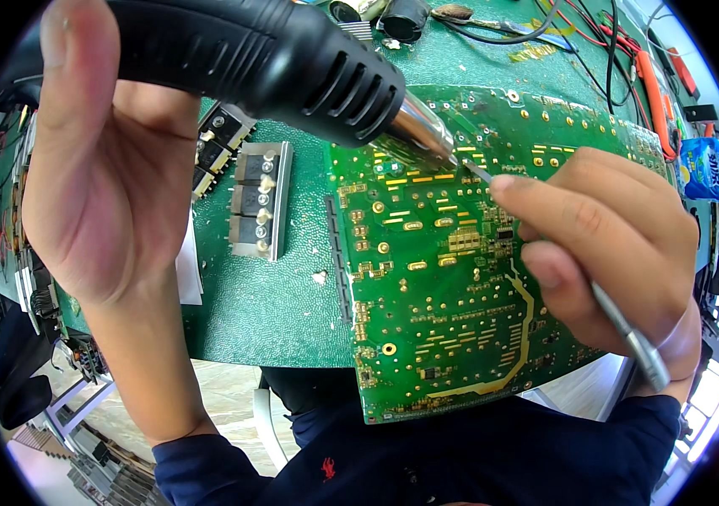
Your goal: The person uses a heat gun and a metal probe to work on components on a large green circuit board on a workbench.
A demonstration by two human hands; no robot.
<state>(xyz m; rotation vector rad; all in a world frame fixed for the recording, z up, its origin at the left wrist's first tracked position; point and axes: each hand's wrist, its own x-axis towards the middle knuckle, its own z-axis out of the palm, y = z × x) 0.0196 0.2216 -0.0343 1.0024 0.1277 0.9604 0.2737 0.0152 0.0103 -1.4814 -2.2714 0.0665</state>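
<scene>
My left hand [115, 185] is wrapped round the handle of a black hot-air gun [292, 72], its fingers partly hidden behind it. The gun's shiny metal nozzle [421, 135] points down to the right, just over a large green circuit board [427, 304]. In my right hand [608, 228] is a slim grey metal pick [608, 308], pinched between thumb and fingers. Its fine tip meets or hovers near the board just beside the nozzle's mouth; I cannot tell if they touch. The board lies tilted, its near edge jutting past the table's edge toward me.
Left of the board sit a metal heat-sink block [262, 202] with black components and a similar black part [220, 139]. A brush [454, 13], red and black cables [612, 42] and a blue packet [707, 169] lie farther back. White crumbs dot the green mat [292, 320].
</scene>
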